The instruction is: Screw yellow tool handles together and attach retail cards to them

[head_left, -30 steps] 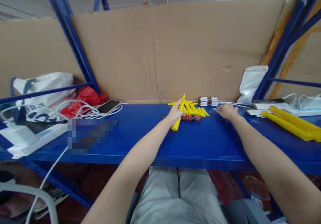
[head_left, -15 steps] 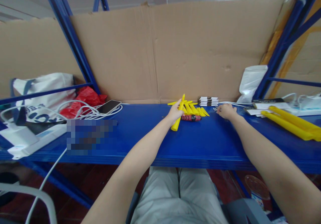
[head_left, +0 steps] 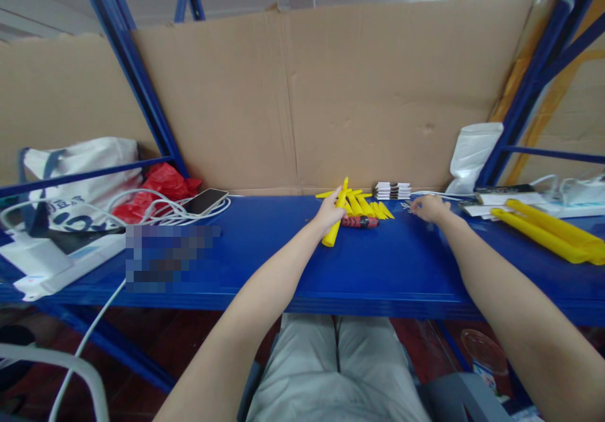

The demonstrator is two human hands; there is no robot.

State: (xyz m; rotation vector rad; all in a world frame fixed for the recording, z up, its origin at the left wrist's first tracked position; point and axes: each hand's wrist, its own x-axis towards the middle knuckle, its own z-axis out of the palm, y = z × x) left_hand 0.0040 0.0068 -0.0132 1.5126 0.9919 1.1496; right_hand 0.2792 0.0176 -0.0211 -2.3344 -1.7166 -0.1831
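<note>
My left hand (head_left: 330, 213) is wrapped round a yellow tapered plastic piece (head_left: 334, 232), held tilted with its wide end toward me. Behind it lie several yellow plastic pieces (head_left: 362, 205) and smaller pointed ones. A red and black screwdriver handle (head_left: 362, 222) rests on the table just right of my left hand. My right hand (head_left: 429, 208) is low over the table, its fingertips pinched together beside a small scatter of silvery metal bits (head_left: 405, 206), perhaps screws. Whatever the right fingertips hold is too small to make out.
Stacked white and dark pieces (head_left: 392, 191) stand against the cardboard wall (head_left: 378, 94). Long yellow pieces (head_left: 548, 233) lie at the right of the blue table (head_left: 265, 264). A phone (head_left: 207, 201), white cables, a red bag (head_left: 165, 182) and a power strip (head_left: 80, 264) occupy the left.
My right hand has moved slightly right, and its fingers have drawn back a little from the small metal bits. My left hand keeps its hold on the yellow piece.
</note>
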